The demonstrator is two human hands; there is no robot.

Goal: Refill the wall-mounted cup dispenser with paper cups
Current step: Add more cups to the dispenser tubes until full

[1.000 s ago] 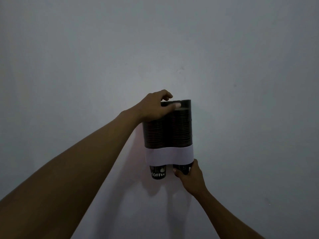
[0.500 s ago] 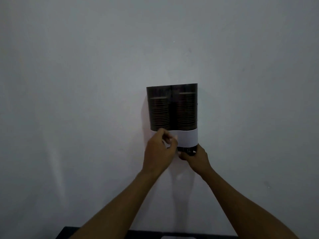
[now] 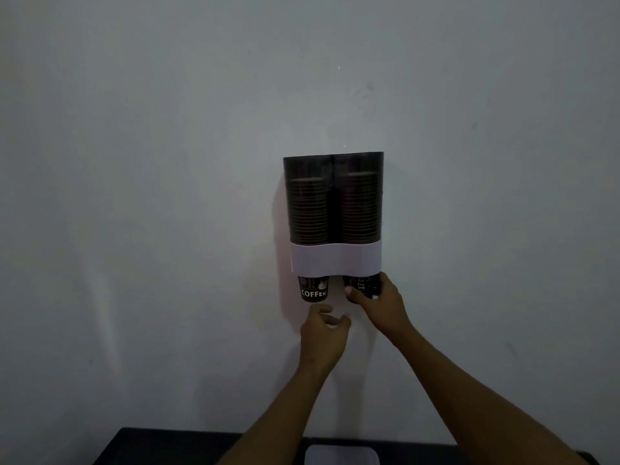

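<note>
Gripped the right cup (image 3: 361,286) under the wall dispenser (image 3: 333,213) with the right hand (image 3: 379,305), kept the left hand (image 3: 323,332) loosely curled, empty, just below the left cup (image 3: 313,289); best seated by a gentle straight push upward

left hand (image 3: 321,333): raised, fingers loosely curled, holding nothing | right hand (image 3: 378,299): higher up, thumb and fingers wrapped round what it grips | both forearms bare, reaching up from the bottom edge
</note>
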